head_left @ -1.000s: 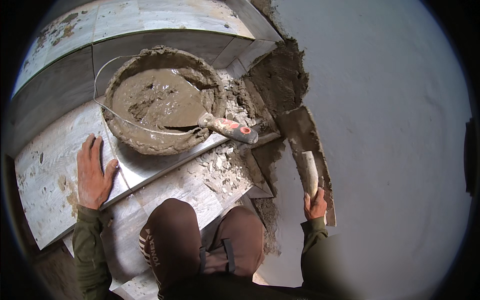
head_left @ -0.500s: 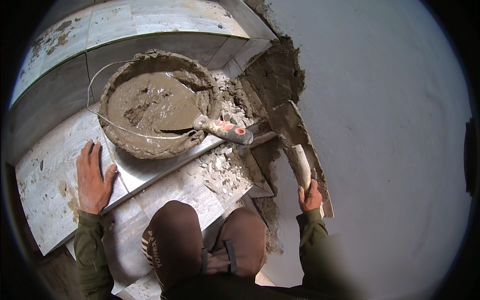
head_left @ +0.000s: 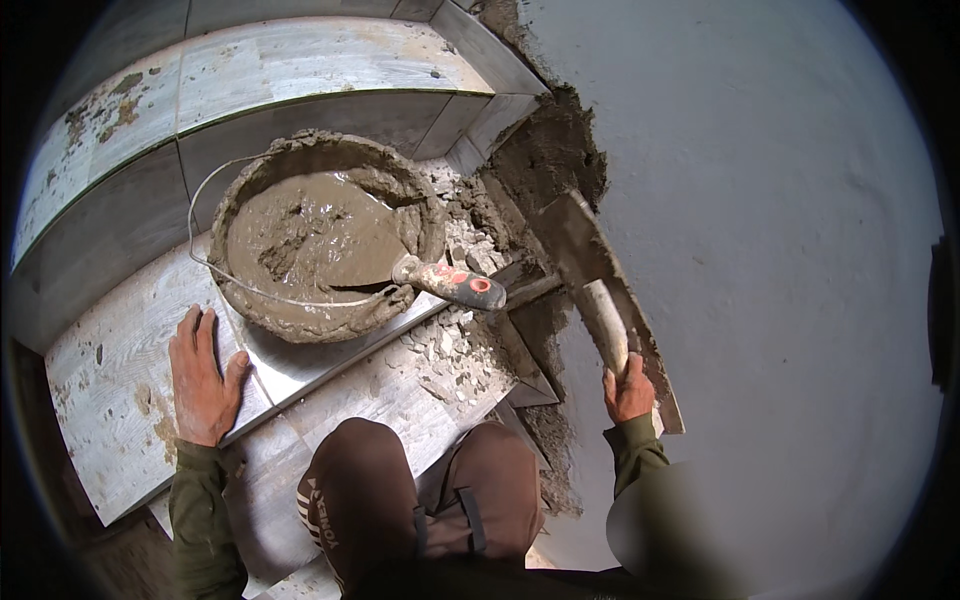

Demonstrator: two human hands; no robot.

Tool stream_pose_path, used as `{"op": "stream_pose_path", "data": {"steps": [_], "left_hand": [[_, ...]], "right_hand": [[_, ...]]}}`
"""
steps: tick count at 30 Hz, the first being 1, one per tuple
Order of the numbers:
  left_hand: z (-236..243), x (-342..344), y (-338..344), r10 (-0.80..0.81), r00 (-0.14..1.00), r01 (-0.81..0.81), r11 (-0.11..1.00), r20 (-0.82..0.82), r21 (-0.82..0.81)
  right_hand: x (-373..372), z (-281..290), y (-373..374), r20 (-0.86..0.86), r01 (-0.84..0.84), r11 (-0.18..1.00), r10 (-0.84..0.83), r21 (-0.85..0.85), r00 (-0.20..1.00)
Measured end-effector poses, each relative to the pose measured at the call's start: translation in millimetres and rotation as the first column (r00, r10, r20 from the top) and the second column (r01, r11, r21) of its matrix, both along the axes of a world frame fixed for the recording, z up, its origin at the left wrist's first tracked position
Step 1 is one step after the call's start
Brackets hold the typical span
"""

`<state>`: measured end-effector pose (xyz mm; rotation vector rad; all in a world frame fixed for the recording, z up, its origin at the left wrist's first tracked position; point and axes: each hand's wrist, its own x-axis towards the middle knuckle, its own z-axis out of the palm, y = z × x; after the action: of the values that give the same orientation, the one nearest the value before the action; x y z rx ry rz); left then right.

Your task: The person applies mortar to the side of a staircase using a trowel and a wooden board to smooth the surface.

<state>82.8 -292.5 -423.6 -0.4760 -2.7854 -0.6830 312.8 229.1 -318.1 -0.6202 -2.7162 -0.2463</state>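
My left hand [head_left: 207, 385] rests flat on the wood-look tiled step [head_left: 110, 380], fingers spread and holding nothing. In my right hand [head_left: 630, 390] is the pale handle of a plastering trowel [head_left: 607, 325]. Its long blade lies along the grey wall, with the far end by the wet mortar patch [head_left: 555, 150]. A mortar-caked bucket [head_left: 320, 325] with a wire handle stands on the step between my hands. Inside it is wet brown mortar [head_left: 310, 235]. A second trowel with a black and red handle [head_left: 455, 283] leans over the bucket's right rim, its blade in the mortar.
Grey wall [head_left: 780, 250] fills the right side. Broken chips and rubble [head_left: 450, 350] lie on the steps near the wall. Behind the bucket rises a higher tiled step [head_left: 330, 60] with dried splashes. Tile skirting pieces [head_left: 527, 365] edge the stairs. My knees [head_left: 365, 480] are at the front.
The whole view has shifted slightly, with the bucket and steps now lower and to the right. My left hand stays on the step. The held trowel remains at the wall with little visible movement.
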Motion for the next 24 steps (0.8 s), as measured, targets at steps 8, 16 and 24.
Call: {"op": "stream_pose_path", "data": {"steps": [8, 16, 24], "left_hand": [[0.4, 0.1, 5.7, -0.005, 0.999, 0.003, 1.0, 0.046, 0.03], [6.0, 1.7, 4.2, -0.013, 1.0, 0.013, 1.0, 0.018, 0.02], [8.5, 2.9, 7.2, -0.039, 0.999, 0.038, 0.999, 0.024, 0.027]], "right_hand": [[-51.4, 1.3, 5.9, -0.067, 0.013, 1.0, -0.013, 0.006, 0.998], [-32.0, 4.6, -6.2, -0.291, -0.033, 0.993, -0.002, -0.116, 0.957], [-74.9, -27.9, -13.7, -0.184, -0.01, 0.991, -0.015, -0.135, 0.983]]}}
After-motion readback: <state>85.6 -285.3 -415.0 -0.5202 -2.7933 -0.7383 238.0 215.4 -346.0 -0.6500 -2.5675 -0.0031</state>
